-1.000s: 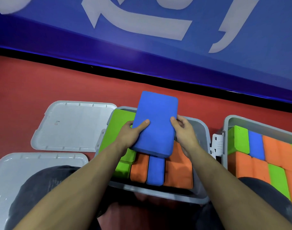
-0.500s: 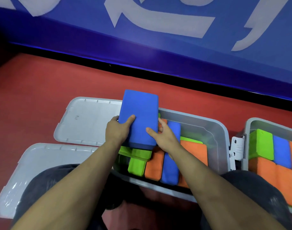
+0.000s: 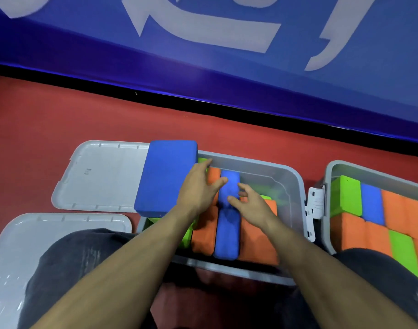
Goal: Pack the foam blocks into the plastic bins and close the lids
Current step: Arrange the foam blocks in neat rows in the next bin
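1. The left hand [image 3: 198, 188] lies with its fingers spread and nearly straight against the right side of the big blue block [image 3: 165, 178]. It touches the block but does not grip it, as far as I can see.
2. The right hand [image 3: 248, 203] is loosely open above the thin blue block [image 3: 227, 231]. Its fingers are half bent and hold nothing.
3. The big blue block lies flat over the left end of the middle bin [image 3: 295, 186], at 10 o'clock from the hands. Its long axis runs from 6 to 12 o'clock, slightly tilted, and its far end points to 12 o'clock and hangs over the upper lid [image 3: 101, 176].
4. Inside the bin, the thin blue block stands on its edge between orange blocks [image 3: 204, 231], also with its long axis from 6 to 12 o'clock. Green blocks [image 3: 186, 236] show under the big one.
5. I judge that the step in hand is to arrange the blocks in the middle bin, because the big one is not yet seated inside.
6. The next move probably calls for making a gap among the packed blocks and then turning the big one to fit, maybe on its edge.
7. At 3 o'clock the right bin [image 3: 327, 186] looks already full. At 8 o'clock a second lid [image 3: 48, 233] lies on the red floor [image 3: 60, 115]; both lids are not yet closed.
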`<state>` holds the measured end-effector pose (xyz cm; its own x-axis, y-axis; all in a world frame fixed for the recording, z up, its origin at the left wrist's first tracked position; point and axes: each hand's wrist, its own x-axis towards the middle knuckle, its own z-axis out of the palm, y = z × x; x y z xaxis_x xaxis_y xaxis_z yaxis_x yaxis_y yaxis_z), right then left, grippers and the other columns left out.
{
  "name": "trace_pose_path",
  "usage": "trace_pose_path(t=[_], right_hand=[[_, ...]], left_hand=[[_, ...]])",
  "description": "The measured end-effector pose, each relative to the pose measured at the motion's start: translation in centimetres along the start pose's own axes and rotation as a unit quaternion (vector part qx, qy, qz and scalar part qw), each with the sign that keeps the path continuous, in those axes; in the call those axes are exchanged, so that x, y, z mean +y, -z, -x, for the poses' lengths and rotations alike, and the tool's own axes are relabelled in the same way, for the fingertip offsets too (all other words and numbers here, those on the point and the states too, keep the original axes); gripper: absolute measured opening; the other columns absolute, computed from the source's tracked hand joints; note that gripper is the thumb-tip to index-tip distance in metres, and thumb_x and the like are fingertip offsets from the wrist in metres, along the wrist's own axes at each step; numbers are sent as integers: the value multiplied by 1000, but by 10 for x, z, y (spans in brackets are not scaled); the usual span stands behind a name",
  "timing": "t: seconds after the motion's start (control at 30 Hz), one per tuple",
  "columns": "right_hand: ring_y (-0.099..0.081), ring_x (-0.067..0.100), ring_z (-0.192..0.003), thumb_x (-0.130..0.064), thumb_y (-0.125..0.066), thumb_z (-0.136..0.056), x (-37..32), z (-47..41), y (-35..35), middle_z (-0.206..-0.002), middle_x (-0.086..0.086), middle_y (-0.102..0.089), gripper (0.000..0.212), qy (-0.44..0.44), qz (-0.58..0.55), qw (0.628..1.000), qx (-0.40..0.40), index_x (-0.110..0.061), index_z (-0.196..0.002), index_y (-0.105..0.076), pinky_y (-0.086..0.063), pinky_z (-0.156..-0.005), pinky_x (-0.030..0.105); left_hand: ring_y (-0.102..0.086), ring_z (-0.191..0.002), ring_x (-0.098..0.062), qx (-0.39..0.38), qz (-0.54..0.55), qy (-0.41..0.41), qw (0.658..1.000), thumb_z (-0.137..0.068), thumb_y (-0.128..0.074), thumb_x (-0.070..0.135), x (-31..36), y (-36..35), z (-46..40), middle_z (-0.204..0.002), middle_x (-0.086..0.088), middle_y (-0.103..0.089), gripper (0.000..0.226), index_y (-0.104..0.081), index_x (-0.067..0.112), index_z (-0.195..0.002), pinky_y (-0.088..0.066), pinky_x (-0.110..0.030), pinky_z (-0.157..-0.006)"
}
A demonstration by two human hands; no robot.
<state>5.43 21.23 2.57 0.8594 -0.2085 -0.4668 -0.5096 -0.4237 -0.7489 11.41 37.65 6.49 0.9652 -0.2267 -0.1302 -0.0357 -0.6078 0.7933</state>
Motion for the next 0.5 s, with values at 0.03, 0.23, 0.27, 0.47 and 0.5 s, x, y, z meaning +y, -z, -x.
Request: trace_pose_path(t=[0.03, 0.23, 0.27, 0.47, 0.5], right_hand=[[-52, 22, -135, -33, -71, -93, 9, 5, 11, -144, 13, -54, 70, -9, 19, 1000, 5, -15, -153, -40, -39, -107, 28], [-46, 23, -141, -42, -71, -92, 71, 27, 65, -154, 8, -45, 77, -59, 45, 997, 33, -19, -156, -36, -37, -115, 36], [-44, 22, -143, -47, -71, -90, 80, 29, 70, -155, 5, -45, 79, -58, 52, 996, 34, -20, -156, -36, -36, -117, 38], [-39, 21, -146, -74, -60, -77, 125, 3, 84, -156, -2, -44, 97, -45, 160, 986, 11, -20, -154, -39, -34, -119, 42], [-39, 22, -145, -71, -62, -78, 128, -5, 85, -156, 1, -44, 95, -50, 164, 985, 7, -19, -154, -39, -34, -119, 42]], left_hand=[[-53, -131, -18, -36, 2, -1, 999, -88, -75, 40, 1, -10, 0, -148, -3, -52, 72, -45, 15, -149, -43, -37, -109], [-50, -136, -24, -172, -14, 29, 984, -90, -74, 38, 3, -69, 4, -152, -10, -47, 76, -40, 10, -152, -40, -36, -112], [-48, -137, -25, -186, -26, 26, 982, -90, -74, 38, 2, -79, 5, -153, -11, -46, 76, -40, 10, -152, -38, -35, -113], [-46, -138, -30, -253, -160, -37, 953, -89, -73, 44, -23, -128, 2, -150, -13, -48, 76, -42, 11, -150, -34, -36, -116], [-46, -138, -30, -260, -179, -46, 948, -88, -72, 47, -28, -135, -2, -151, -12, -47, 77, -42, 13, -151, -34, -37, -116]])
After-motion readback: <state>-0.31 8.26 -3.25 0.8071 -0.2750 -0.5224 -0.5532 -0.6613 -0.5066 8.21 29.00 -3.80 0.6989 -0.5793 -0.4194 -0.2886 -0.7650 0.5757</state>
